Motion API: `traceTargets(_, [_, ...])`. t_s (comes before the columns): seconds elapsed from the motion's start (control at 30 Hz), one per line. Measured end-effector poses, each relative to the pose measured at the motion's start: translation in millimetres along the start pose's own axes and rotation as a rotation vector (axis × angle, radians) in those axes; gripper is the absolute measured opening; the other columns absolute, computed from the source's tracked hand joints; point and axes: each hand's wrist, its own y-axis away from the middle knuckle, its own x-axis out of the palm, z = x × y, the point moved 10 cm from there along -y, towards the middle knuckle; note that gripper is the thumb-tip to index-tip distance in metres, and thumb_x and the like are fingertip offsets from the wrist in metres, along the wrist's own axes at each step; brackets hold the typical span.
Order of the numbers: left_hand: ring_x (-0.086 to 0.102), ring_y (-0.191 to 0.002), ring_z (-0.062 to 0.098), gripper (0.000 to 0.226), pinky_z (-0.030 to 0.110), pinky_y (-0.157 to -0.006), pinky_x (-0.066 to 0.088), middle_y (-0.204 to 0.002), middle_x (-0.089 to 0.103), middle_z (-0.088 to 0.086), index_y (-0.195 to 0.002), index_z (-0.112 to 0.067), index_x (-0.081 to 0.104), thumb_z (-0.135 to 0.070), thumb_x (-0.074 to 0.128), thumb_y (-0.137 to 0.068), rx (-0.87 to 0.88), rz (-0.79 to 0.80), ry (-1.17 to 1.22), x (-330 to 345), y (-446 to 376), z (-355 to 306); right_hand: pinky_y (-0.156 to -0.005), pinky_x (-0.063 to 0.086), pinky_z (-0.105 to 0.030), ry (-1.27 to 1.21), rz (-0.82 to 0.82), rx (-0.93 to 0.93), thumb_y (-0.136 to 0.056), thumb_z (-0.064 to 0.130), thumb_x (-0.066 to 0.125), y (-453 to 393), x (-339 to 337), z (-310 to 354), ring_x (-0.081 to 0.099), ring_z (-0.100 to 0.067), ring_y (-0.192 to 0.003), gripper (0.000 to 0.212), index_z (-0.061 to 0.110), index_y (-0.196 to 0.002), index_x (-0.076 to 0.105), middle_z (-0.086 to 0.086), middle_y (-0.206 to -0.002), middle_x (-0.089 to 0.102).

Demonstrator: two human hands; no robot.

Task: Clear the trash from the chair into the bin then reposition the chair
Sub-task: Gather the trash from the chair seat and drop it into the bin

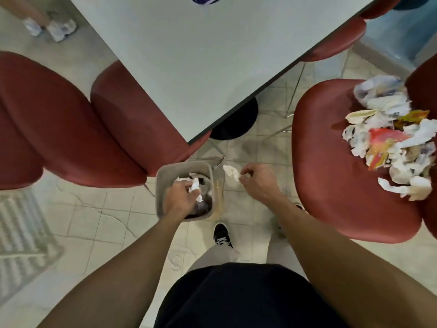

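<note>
A small grey bin (163, 176) stands on the floor just below the table corner, with trash inside. My left hand (178, 200) is over the bin's opening, closed on a crumpled white paper (195, 185). My right hand (256, 182) hovers just right of the bin, pinching a white tissue (231, 172). A red chair (343, 176) to the right carries a heap of crumpled white and coloured trash (392, 143) on its seat.
A pale table (201, 62) fills the top middle, with a dark round base beneath it. Red chairs (71, 129) stand at left and another at the far side. A striped mat lies at lower left. Someone's white shoes (50, 27) are at top left. My black shoe (222, 235) is near the bin.
</note>
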Motion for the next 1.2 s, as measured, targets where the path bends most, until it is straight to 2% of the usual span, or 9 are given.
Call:
traceTargets(0.1, [0.064, -0.09, 0.029, 0.027, 0.031, -0.074, 0.048, -0.092, 0.072, 0.009, -0.104, -0.021, 0.073, -0.032, 0.069, -0.08, -0.062, -0.046, 0.029, -18.7, 4.5, 36.2, -0.072, 0.051, -0.031, 0.018, 0.058, -0.049, -0.084, 0.018, 0.063, 11.8, 42.0, 28.7, 0.062, -0.02, -0.078, 0.005, 0.022, -0.084, 0.067, 0.003, -0.076, 0.062])
traceTargets(0.17, [0.064, -0.093, 0.029, 0.029, 0.034, -0.077, 0.05, -0.094, 0.072, 0.007, -0.106, -0.022, 0.073, -0.034, 0.069, -0.08, -0.09, -0.072, 0.056, -27.2, 5.9, 50.4, -0.066, 0.044, -0.023, 0.002, 0.082, -0.063, -0.082, 0.015, 0.061, 16.8, 62.4, 42.8, 0.058, -0.018, -0.072, 0.01, 0.023, -0.078, 0.061, 0.007, -0.066, 0.055])
traceTargets(0.23, [0.064, -0.096, 0.028, 0.031, 0.034, -0.081, 0.05, -0.096, 0.072, 0.006, -0.107, -0.021, 0.072, -0.035, 0.07, -0.079, -0.105, -0.093, 0.088, -33.2, 5.7, 57.4, -0.06, 0.039, -0.015, -0.047, 0.102, -0.024, -0.083, 0.015, 0.062, 20.2, 77.5, 50.3, 0.056, -0.013, -0.065, 0.008, 0.022, -0.087, 0.064, 0.008, -0.068, 0.057])
traceTargets(0.4, [0.061, -0.105, 0.03, 0.036, 0.035, -0.089, 0.047, -0.106, 0.07, 0.007, -0.115, -0.02, 0.067, -0.032, 0.069, -0.081, -0.091, -0.118, 0.12, -40.2, 2.0, 53.9, -0.076, 0.041, -0.022, -0.06, 0.13, -0.019, -0.085, 0.024, 0.065, 20.2, 87.3, 60.9, 0.057, -0.016, -0.086, 0.027, 0.021, -0.112, 0.064, 0.001, -0.1, 0.062])
traceTargets(0.57, [0.063, -0.099, 0.027, 0.03, 0.03, -0.084, 0.045, -0.097, 0.07, 0.005, -0.112, -0.019, 0.067, -0.027, 0.068, -0.083, -0.072, -0.073, 0.114, -28.3, -1.4, 35.0, -0.078, 0.042, -0.026, -0.076, 0.106, -0.006, -0.088, 0.018, 0.06, 14.2, 57.7, 41.6, 0.055, -0.017, -0.088, 0.022, 0.014, -0.11, 0.064, 0.005, -0.091, 0.054])
traceTargets(0.77, [0.064, -0.09, 0.027, 0.014, 0.033, -0.083, 0.048, -0.087, 0.07, 0.003, -0.096, -0.024, 0.07, -0.023, 0.067, -0.082, 0.046, 0.014, 0.046, 10.9, -10.8, -26.1, -0.092, 0.048, -0.032, -0.133, 0.058, 0.106, -0.092, 0.016, 0.055, 12.7, 0.2, -11.9, 0.06, -0.021, -0.106, 0.029, 0.012, -0.12, 0.061, -0.008, -0.119, 0.062])
traceTargets(0.87, [0.064, -0.091, 0.026, 0.015, 0.032, -0.081, 0.048, -0.084, 0.068, -0.001, -0.088, -0.025, 0.069, -0.012, 0.064, -0.082, 0.138, 0.084, 0.034, 38.6, -12.9, -68.8, -0.089, 0.048, -0.029, -0.176, 0.026, 0.178, -0.09, 0.019, 0.054, 13.8, -29.1, -49.0, 0.06, -0.022, -0.106, 0.028, 0.015, -0.118, 0.061, -0.006, -0.119, 0.061])
traceTargets(0.97, [0.064, -0.094, 0.026, 0.022, 0.032, -0.082, 0.049, -0.098, 0.07, 0.002, -0.101, -0.023, 0.07, -0.013, 0.062, -0.083, 0.223, 0.135, -0.017, 71.6, -16.5, -118.0, -0.083, 0.044, -0.025, -0.211, -0.018, 0.252, -0.088, 0.021, 0.054, 15.7, -64.7, -91.8, 0.06, -0.022, -0.096, 0.029, 0.017, -0.116, 0.062, -0.006, -0.105, 0.063])
traceTargets(1.2, [0.063, -0.092, 0.016, 0.016, 0.029, -0.085, 0.05, -0.093, 0.067, -0.008, -0.097, -0.036, 0.065, -0.027, 0.065, -0.084, 0.38, 0.265, -0.082, 152.2, -10.5, -240.4, -0.098, 0.045, -0.03, -0.27, -0.176, 0.405, -0.081, 0.016, 0.056, 20.4, -145.3, -195.2, 0.059, -0.025, -0.113, 0.035, 0.016, -0.115, 0.065, -0.006, -0.117, 0.067])
